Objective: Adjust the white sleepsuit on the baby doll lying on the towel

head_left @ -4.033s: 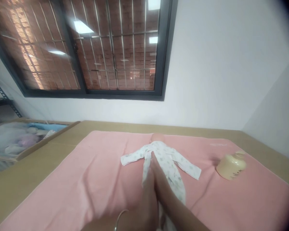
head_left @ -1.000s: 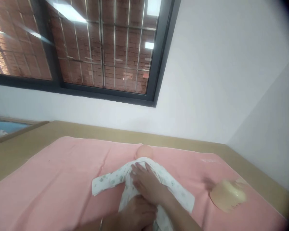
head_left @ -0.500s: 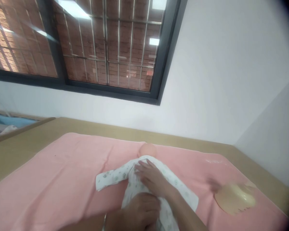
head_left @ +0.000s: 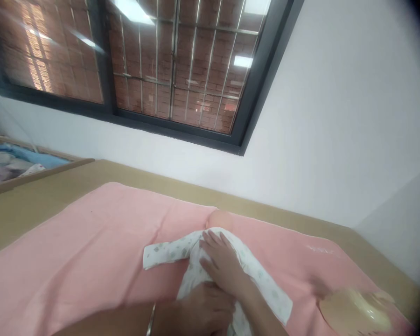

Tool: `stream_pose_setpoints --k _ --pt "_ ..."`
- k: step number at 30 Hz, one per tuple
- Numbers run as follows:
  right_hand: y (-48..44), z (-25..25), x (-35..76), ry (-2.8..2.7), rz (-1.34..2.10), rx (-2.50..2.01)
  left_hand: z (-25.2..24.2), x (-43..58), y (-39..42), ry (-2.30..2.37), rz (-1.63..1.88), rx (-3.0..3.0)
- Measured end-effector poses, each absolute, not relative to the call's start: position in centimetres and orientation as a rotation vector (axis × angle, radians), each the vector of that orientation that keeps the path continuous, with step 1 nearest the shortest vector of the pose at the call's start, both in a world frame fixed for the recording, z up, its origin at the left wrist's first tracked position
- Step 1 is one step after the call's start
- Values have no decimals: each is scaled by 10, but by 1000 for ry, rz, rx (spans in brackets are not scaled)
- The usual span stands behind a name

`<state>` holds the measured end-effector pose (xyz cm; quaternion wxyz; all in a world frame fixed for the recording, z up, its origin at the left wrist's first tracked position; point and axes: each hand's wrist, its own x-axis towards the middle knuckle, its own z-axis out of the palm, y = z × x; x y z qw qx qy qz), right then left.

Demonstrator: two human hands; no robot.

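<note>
A small white long-sleeved baby garment (head_left: 192, 275) with a green print lies spread on a pink mat. Its sleeves reach out to both sides. My right hand (head_left: 224, 266) rests on the upper front of the garment, fingers stretched out and apart. Lower down, my left hand (head_left: 210, 305), with a bracelet at the wrist, is curled on the cloth near the lower middle; its fingertips are partly hidden. Beyond the neckline shows a rounded pinkish thing (head_left: 220, 219), perhaps a doll's head. The garment's lower end is hidden by my forearms and the picture's edge.
The pink mat (head_left: 101, 224) covers a wooden table (head_left: 91, 175) set against a white wall. At the right lies a shiny beige rounded object (head_left: 353, 310). Folded cloths (head_left: 17, 161) fill a wooden-edged bin at the left. A barred window (head_left: 175, 70) is above.
The view has tilted and shifted, so the window and mat sit further right. My right hand remains flat on the garment and my left stays curled; both have barely moved.
</note>
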<state>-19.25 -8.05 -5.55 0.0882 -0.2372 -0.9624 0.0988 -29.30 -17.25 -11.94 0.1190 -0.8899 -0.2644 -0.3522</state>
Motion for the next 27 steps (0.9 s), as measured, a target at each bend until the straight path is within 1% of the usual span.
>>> stream_pose_setpoints --k 5,7,9,13,15,17,22,27 --pt "-94 -63 -189 -2767 212 -1292 -116 -291 -175 -834 -1072 -2648" --pt "-107 -60 -181 -2814 255 -1336 -118 -292 -175 -854 -1086 -2618" --pt "-113 -55 -174 -2892 297 -1164 -121 -292 -175 -877 -1100 -2600" --pt "-94 -46 -174 -2966 319 -620 -121 -291 -172 -839 -1092 -2661" --pt "-79 -47 -177 -2940 320 -501 -116 -291 -171 -817 -1085 -2718" --pt "-68 -51 -180 -2877 305 -518 -108 -292 -171 -817 -1078 -2762" --pt "-63 -68 -180 -2780 223 -818 -98 -295 -175 -817 -1061 -2758" --pt "-95 -68 -174 -2755 201 -1284 -113 -289 -169 -863 -1080 -2704"
